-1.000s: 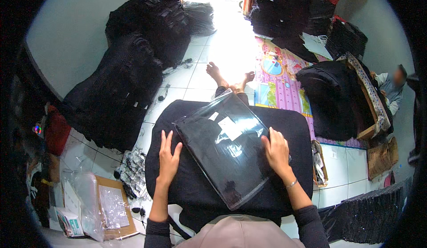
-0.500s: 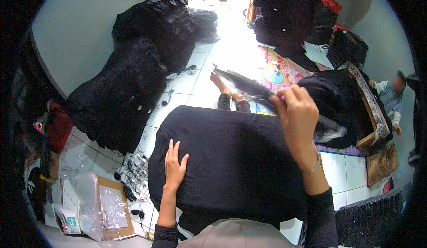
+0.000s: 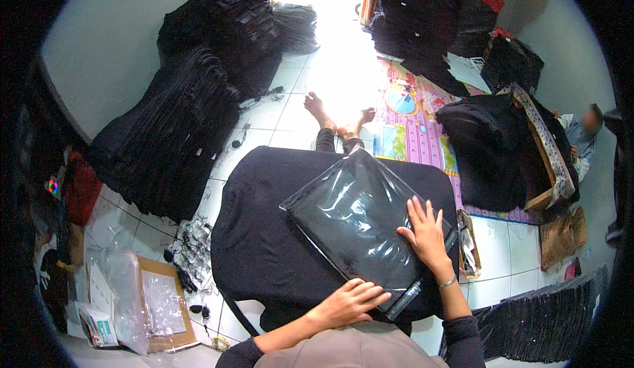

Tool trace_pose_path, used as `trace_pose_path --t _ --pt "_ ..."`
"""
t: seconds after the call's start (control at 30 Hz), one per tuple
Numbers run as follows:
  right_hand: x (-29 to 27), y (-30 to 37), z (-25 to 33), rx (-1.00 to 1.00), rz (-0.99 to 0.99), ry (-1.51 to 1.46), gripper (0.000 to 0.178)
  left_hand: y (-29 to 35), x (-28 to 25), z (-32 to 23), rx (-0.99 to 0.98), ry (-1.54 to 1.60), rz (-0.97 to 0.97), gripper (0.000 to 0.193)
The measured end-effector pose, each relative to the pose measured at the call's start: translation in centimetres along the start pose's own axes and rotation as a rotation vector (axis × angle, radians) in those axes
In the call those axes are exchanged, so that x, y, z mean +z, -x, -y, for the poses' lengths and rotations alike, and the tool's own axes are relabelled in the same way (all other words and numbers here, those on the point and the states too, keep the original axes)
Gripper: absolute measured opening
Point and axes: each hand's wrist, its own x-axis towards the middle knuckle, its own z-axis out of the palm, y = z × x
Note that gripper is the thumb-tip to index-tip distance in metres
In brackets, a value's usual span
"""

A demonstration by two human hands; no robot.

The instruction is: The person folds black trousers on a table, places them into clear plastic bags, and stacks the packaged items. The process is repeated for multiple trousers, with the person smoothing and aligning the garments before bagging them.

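Observation:
A clear plastic bag (image 3: pixel 350 213) with folded black cloth inside lies tilted on a black cloth-covered surface (image 3: pixel 247 229) in front of me. On its right part rests my right hand (image 3: pixel 426 232), open with fingers spread. My left hand (image 3: pixel 351 302) lies flat across the bag's near edge, its fingers stretched out and nothing gripped. Light glints off the plastic. Close to that hand, a small dark strip with pale marks (image 3: pixel 403 300) shows at the bag's near corner.
Tall piles of black cloth stand at left (image 3: pixel 162 130) and far right (image 3: pixel 422 28). A patterned mat (image 3: pixel 426 133) and wooden-edged box (image 3: pixel 545 150) lie right. Another person (image 3: pixel 581 137) is there. Many black packages (image 3: pixel 548 318) stand lower right; cardboard with clear plastic (image 3: pixel 162 302) sits lower left.
The plastic bag, held up in my right hand before, now lies on the black surface. My right hand let go and came down onto it; my left hand moved right and nearer to me.

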Motion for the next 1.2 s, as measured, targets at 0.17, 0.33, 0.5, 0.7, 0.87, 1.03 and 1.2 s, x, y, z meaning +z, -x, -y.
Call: trace_pose_path --t 0.17,0.33,0.5,0.7,0.87,1.03,1.2 --pt "0.8 3.8 -2.1 -0.087 0.135 -0.153 0.087 1.5 1.1 0.7 0.092 -0.111 -0.157 0.027" --pt "-3.6 7.7 -0.2 -0.452 0.422 -0.215 0.112 7.5 -7.2 5.0 -0.392 -0.287 -0.426 0.020" --pt "-1.7 10.0 2.5 -0.505 0.080 -0.099 0.078 11.6 -9.8 6.6 -0.572 -0.218 -0.310 0.025" --pt "0.4 10.7 1.7 -0.488 -0.323 -0.101 0.008 12.2 -9.6 7.6 -0.535 -0.355 -0.358 0.007" --pt "-2.5 8.7 2.5 -0.352 -0.301 -0.377 0.011 9.2 -12.1 7.5 -0.425 -0.235 -0.320 0.002" --pt "-10.4 0.5 -0.1 -0.209 -0.397 -0.555 0.004 -1.0 -20.3 10.0 -0.380 -0.051 -0.414 0.021" --pt "-18.7 -5.4 -1.4 -0.221 -0.770 -1.398 0.024 -9.2 -29.2 8.1 -0.042 0.481 -0.769 0.034"
